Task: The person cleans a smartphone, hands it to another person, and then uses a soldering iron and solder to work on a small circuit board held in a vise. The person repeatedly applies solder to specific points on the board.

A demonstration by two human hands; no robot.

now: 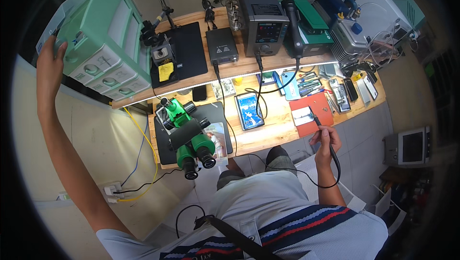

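My left hand (pixel 51 59) is raised at the far left, at the front edge of the top of a green-and-white drawer unit (pixel 125 8). Its thumb and fingers close on the edge of the top drawer (pixel 73 55), with the fingertips partly hidden. Over the bench's right part, my right hand (pixel 327 139) holds a soldering iron (pixel 316 119) like a pen, its cable looping down past the wrist. The iron's tip points at a small white plate (pixel 302 115) on an orange-red mat (pixel 316 108); whether they touch is too small to tell.
A green microscope (pixel 191 135) stands on a dark mat at the left. The shelf carries a grey soldering station (pixel 262 25), a black box (pixel 222 45) and a hot-air handle (pixel 293 28). Phones and tools crowd the right. A blue-screened device (pixel 249 111) lies mid-bench.
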